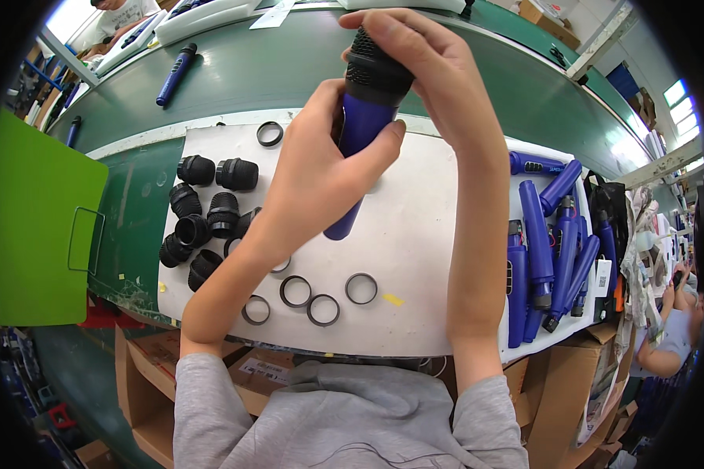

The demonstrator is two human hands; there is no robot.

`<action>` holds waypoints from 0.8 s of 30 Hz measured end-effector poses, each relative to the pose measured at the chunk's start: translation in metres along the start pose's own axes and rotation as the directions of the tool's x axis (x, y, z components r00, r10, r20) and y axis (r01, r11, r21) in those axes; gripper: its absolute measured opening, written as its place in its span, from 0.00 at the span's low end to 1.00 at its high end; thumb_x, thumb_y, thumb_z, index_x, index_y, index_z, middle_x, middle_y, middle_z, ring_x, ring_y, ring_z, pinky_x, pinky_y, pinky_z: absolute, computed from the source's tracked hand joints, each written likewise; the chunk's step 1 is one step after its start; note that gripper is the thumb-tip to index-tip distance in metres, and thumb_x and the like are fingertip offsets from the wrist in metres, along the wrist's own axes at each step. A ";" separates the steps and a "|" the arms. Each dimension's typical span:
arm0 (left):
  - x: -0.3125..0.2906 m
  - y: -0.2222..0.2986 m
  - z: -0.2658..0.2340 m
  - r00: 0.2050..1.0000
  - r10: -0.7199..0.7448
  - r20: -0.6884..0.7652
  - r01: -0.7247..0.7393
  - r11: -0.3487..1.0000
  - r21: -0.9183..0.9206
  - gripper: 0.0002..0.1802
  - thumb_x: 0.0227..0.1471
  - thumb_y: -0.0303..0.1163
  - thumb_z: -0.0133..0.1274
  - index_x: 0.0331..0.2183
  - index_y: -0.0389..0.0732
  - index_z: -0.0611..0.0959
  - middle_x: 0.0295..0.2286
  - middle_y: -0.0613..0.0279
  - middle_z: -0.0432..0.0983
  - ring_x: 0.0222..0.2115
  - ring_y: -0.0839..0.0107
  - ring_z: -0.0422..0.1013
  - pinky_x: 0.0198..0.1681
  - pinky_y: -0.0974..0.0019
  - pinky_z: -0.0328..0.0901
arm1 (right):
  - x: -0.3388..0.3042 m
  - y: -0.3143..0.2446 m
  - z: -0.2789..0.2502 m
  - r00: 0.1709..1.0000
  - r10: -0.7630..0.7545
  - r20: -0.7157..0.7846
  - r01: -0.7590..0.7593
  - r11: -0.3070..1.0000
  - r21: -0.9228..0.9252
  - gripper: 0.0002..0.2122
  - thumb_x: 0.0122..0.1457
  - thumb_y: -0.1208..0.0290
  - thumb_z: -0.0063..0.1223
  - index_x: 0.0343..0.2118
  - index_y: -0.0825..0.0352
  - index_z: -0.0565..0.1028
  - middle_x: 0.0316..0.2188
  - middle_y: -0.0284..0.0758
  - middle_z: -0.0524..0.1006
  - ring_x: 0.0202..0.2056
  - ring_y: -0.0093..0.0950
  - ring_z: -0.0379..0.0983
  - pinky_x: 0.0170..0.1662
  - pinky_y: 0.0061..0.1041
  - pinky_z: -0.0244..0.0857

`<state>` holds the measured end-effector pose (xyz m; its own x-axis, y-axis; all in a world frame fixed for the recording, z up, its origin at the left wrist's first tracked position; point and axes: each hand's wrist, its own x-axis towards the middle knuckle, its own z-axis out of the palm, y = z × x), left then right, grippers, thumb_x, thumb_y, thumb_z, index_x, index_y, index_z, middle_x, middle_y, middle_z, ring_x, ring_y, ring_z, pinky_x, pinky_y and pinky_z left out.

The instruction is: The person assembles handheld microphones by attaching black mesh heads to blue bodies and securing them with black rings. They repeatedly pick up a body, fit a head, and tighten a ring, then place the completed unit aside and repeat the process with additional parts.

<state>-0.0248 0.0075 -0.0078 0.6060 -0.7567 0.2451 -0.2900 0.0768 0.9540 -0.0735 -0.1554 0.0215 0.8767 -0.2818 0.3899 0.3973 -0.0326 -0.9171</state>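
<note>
Above the counter (411, 301), the left hand (317, 168) clamps a blue microphone (366, 123), the right hand (440, 66) its black head (374, 76); crooked pressure might jam it.

Fisheye tipped down over the white work sheet (411, 273)

The head view looks down and forward from the wearer's head, upright. The grey T-shirt (336, 414) fills the lower edge; the green conveyor belt (266, 78) bends across the top. The left hand (321, 156) and right hand (438, 74) are close to the lens. The rims catch a green panel (39, 227) leftward, a distant co-worker (663, 344) rightward.
</note>
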 end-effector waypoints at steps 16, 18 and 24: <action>-0.041 0.037 0.008 0.980 0.081 0.182 -0.026 0.958 -0.286 0.21 0.57 0.30 0.54 0.49 0.34 0.67 0.32 0.60 0.73 0.27 0.78 0.70 0.32 0.73 0.66 | 0.000 -0.007 0.013 0.849 -0.443 0.286 0.273 0.833 0.481 0.34 0.58 0.48 0.57 0.53 0.80 0.69 0.34 0.51 0.80 0.34 0.35 0.81 0.38 0.32 0.77; -0.044 0.040 0.010 0.981 0.110 0.158 -0.072 0.970 -0.230 0.23 0.55 0.28 0.57 0.49 0.34 0.67 0.32 0.60 0.73 0.27 0.78 0.71 0.32 0.73 0.66 | 0.003 -0.002 0.010 0.798 -0.503 0.331 0.219 0.754 0.619 0.35 0.58 0.48 0.57 0.54 0.81 0.68 0.36 0.52 0.79 0.36 0.35 0.81 0.39 0.33 0.77; -0.038 0.023 0.015 0.887 0.418 -0.196 -0.383 0.904 0.190 0.30 0.46 0.24 0.66 0.47 0.34 0.67 0.33 0.62 0.74 0.27 0.79 0.71 0.30 0.75 0.66 | -0.007 -0.024 0.019 0.903 -0.311 0.296 0.109 0.833 0.542 0.38 0.57 0.46 0.58 0.55 0.82 0.67 0.40 0.53 0.78 0.40 0.36 0.80 0.43 0.33 0.77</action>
<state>-0.0657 0.0285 0.0027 0.5617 -0.5122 0.6497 -0.6353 0.2361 0.7353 -0.0835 -0.1344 0.0422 0.7487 0.0396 0.6617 0.5735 0.4620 -0.6765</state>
